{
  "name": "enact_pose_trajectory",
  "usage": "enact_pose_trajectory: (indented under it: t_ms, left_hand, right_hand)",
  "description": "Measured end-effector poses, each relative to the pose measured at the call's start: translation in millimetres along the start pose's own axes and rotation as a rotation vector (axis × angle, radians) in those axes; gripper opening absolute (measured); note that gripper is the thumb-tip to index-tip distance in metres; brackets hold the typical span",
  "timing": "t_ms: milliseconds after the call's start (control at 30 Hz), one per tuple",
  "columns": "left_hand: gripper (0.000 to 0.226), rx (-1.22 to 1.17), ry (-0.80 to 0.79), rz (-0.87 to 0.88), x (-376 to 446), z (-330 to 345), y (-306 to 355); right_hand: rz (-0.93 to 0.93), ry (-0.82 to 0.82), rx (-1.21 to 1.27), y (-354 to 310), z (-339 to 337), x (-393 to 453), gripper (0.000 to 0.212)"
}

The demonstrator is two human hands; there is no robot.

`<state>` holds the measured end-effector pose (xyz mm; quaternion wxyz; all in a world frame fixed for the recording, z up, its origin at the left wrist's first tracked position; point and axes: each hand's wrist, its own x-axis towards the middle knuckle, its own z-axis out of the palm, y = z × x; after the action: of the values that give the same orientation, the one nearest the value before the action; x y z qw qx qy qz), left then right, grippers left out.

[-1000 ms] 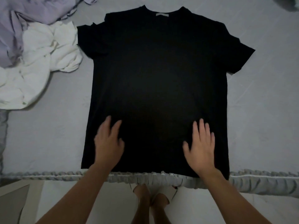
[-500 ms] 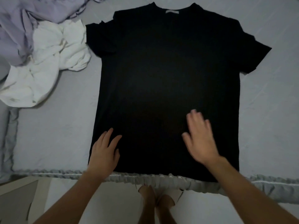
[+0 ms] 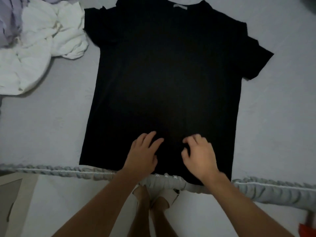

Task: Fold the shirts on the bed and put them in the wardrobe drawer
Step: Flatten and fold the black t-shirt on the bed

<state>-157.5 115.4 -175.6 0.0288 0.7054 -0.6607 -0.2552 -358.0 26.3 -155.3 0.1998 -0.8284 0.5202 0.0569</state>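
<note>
1. The left hand [image 3: 142, 154] lies flat, fingers straight, on the lower part of the black shirt [image 3: 171, 74].
2. The right hand [image 3: 199, 155] rests beside it, fingers curled into the cloth.
3. The shirt is spread flat on the bed [image 3: 42, 125].
4. White clothes [image 3: 39, 45] are heaped at the upper left.

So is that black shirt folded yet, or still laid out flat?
Still spread flat: the black shirt lies open on the bed, both sleeves out, no fold visible.

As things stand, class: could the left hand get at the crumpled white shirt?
Probably yes: the left hand rests on the black shirt, holding nothing, and only bare bed lies between it and the white shirt.
</note>
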Motion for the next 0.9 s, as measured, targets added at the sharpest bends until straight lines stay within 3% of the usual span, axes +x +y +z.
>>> enact_pose_trajectory:
  t_ms: [100, 233, 300, 367, 433, 500, 567, 633, 767, 833, 900]
  left_hand:
    - [0.064, 0.095, -0.133, 0.066, 5.6, 11.2, 29.8]
    - [0.038, 0.203, -0.316, 0.154, -24.7, 20.4, 44.7]
    - [0.034, 0.240, -0.400, 0.168, -39.3, 23.7, 46.3]
    - [0.029, 0.229, -0.352, 0.182, -46.6, 23.6, 48.1]
    - [0.026, 0.211, -0.231, 0.193, -44.0, 23.8, 52.5]
    - [0.054, 0.208, -0.166, 0.094, -35.3, 23.1, 58.8]
    - [0.071, 0.233, -0.211, 0.006, -26.1, 23.6, 59.9]
    - [0.065, 0.247, -0.295, -0.004, -18.7, 25.1, 57.8]
    - [0.029, 0.260, -0.408, 0.137, -19.8, 18.9, 59.4]
    - [0.023, 0.266, -0.418, 0.162, -24.2, 17.2, 58.6]
    - [0.032, 0.196, -0.317, 0.087, -26.4, 17.5, 55.0]
  right_hand:
    - [-0.052, -0.095, -0.027, 10.4, -3.9, 22.2, 0.042]
    - [-0.133, -0.202, -0.124, 30.5, 1.4, -17.1, 0.031]
    - [-0.110, -0.346, -0.127, 38.4, 6.2, -47.0, 0.027]
    - [-0.068, -0.454, -0.096, 43.1, 8.8, -68.1, 0.023]
    - [-0.039, -0.401, -0.028, 44.9, 7.0, -76.7, 0.020]
    - [-0.049, -0.272, -0.041, 47.0, 7.1, -75.1, 0.036]
    - [-0.065, -0.274, -0.105, 45.9, 6.6, -69.3, 0.056]
    - [-0.125, -0.376, -0.165, 42.7, 8.1, -65.4, 0.048]
    - [-0.131, -0.526, -0.133, 40.1, 2.3, -67.2, 0.025]
    - [-0.107, -0.513, -0.146, 41.7, -2.0, -68.6, 0.017]
    - [-0.062, -0.434, -0.085, 43.0, -2.8, -70.2, 0.021]
